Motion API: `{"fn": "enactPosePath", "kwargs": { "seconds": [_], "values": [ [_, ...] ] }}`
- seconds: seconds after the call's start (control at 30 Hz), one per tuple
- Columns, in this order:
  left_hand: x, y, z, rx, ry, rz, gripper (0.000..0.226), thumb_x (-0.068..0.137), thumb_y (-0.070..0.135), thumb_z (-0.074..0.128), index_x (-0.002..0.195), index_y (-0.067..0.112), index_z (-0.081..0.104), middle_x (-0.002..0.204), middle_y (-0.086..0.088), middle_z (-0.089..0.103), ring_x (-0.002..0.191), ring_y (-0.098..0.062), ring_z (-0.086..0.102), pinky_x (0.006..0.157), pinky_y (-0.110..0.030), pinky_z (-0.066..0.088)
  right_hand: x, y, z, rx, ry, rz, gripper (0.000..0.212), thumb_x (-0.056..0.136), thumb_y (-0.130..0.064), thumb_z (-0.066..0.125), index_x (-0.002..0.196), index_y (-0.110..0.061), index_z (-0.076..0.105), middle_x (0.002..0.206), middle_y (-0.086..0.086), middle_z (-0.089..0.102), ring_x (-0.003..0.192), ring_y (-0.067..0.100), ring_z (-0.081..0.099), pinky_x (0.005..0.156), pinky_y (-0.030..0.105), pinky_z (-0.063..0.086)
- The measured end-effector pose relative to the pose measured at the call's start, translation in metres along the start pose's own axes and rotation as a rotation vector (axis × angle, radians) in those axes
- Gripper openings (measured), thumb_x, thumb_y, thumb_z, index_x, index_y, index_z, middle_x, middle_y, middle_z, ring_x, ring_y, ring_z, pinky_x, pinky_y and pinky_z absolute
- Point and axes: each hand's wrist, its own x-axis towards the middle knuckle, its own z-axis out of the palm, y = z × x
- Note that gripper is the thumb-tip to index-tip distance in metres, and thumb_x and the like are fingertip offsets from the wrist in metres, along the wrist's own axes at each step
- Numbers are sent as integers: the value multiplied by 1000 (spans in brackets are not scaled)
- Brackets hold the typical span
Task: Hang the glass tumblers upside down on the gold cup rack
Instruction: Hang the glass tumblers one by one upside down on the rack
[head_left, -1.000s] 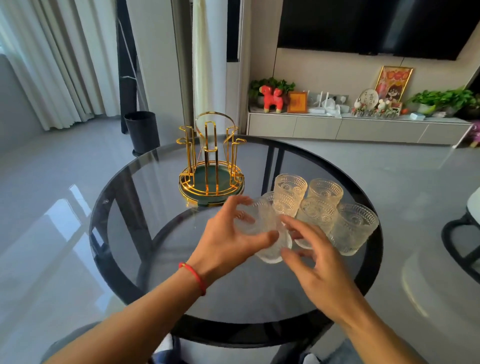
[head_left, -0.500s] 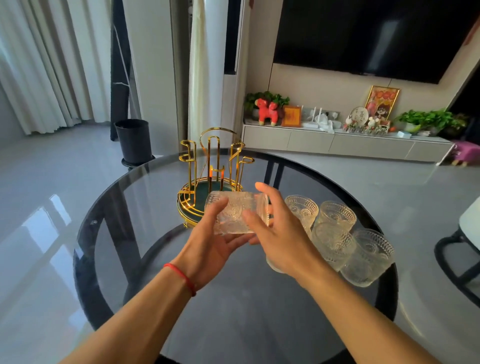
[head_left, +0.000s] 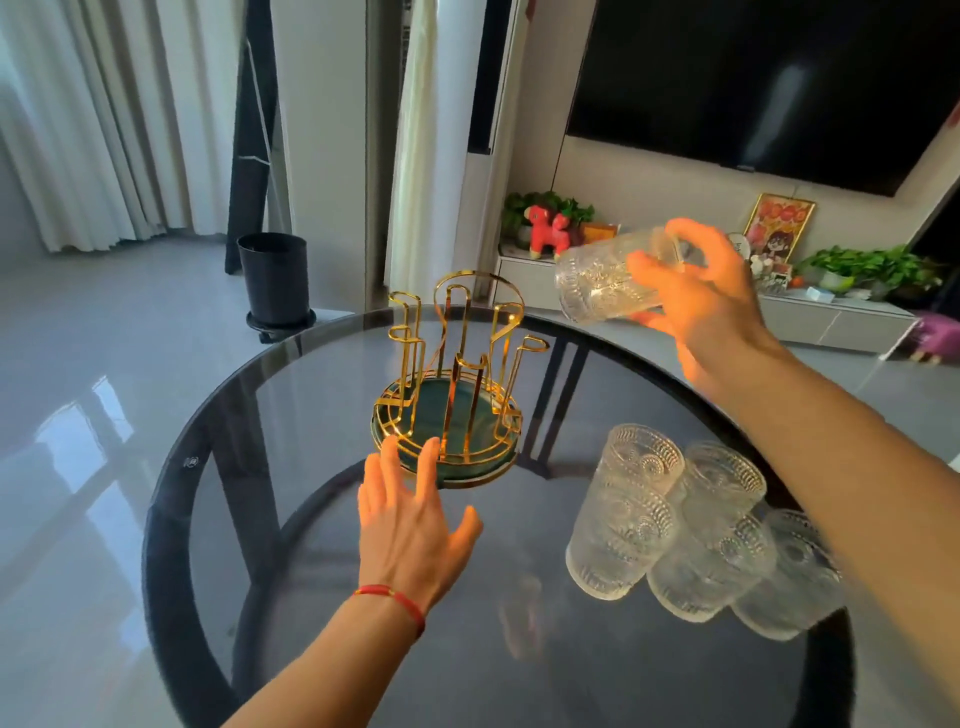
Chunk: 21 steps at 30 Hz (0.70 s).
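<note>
One round glass bench (head_left: 291, 415) filled most of the view, its near edge cut off at the bottom. On it stood one gold rack (head_left: 451, 384) with a green base, no glass hanging on any of its prongs; the prongs overlapped one another, so their count was hard to make out. To the right of the rack sat a tight cluster of tumblers (head_left: 670, 535), touching one another; four could be counted, and the person's right forearm crossed the farthest-right one, hiding part of it. A fifth tumbler (head_left: 597, 283) was in the air, above and to the right of the rack, lying on its side with its mouth toward the rack. The right hand (head_left: 701, 296) held it, fingers and thumb curled round its base end. The left hand (head_left: 408, 525) hovered just before the rack's base, fingers spread and relaxed, grasping nothing; whether the fingertips touched the base was unclear.
</note>
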Motion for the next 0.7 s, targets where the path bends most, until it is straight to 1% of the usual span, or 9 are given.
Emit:
{"fn": "enactPosePath", "kwargs": {
  "seconds": [0.1,0.17,0.23,0.3,0.37,0.43,0.5,0.63,0.7],
  "values": [
    [-2,-9,10,122,-62,43,79,91,66,35,157,35,5,166,-14,-5,150,-40,1,121,-52,14,40,-8,39,5,-8,-10,59,88,-21,76,140,-29,51,139,6,56,117,25,65,85,42,63],
    [-2,-12,13,162,-85,71,72,92,66,13,155,39,-8,166,-12,-13,151,-38,-3,122,-52,9,61,-12,64,-4,-26,-4,59,86,-19,78,139,-27,52,137,6,57,114,27,67,83,44,64],
    [-4,-11,15,196,-101,79,69,90,61,-2,154,37,-15,165,-13,-15,151,-38,-2,122,-54,9,77,-13,85,-95,-90,3,60,85,-19,80,139,-26,55,135,6,59,112,27,68,80,45,64],
    [-4,-9,15,215,-106,82,69,91,58,-3,154,34,-15,165,-16,-13,150,-40,3,121,-57,11,88,-13,101,-178,-201,37,62,82,-16,82,137,-26,58,134,6,59,111,28,68,82,46,64],
    [-4,-7,15,226,-104,83,67,95,57,3,155,32,-13,165,-18,-9,150,-39,8,120,-58,13,95,-11,114,-238,-324,87,64,78,-13,85,135,-27,61,134,3,60,110,28,68,85,47,63],
    [-4,-7,14,212,-96,81,66,97,55,9,156,31,-7,165,-18,-4,149,-39,13,120,-58,15,101,-8,122,-312,-418,123,65,74,-12,88,133,-29,64,128,-1,63,110,27,68,84,47,63],
    [-4,-6,14,207,-98,81,66,96,55,10,157,31,-3,165,-17,-2,148,-40,16,119,-59,16,107,-3,129,-376,-507,152,67,71,-13,89,132,-30,65,120,-2,65,111,27,67,82,44,63],
    [-4,-5,14,197,-96,77,64,98,51,20,158,30,9,165,-19,6,146,-41,21,117,-60,19,120,5,141,-495,-701,194,77,65,-16,91,135,-24,63,129,4,66,118,29,63,83,46,63],
    [-5,-5,13,204,-93,78,64,98,51,21,158,28,13,164,-20,10,144,-42,24,116,-61,22,126,7,145,-509,-801,241,82,58,-16,90,136,-21,63,132,1,65,120,29,63,79,42,64]
  ]
}}
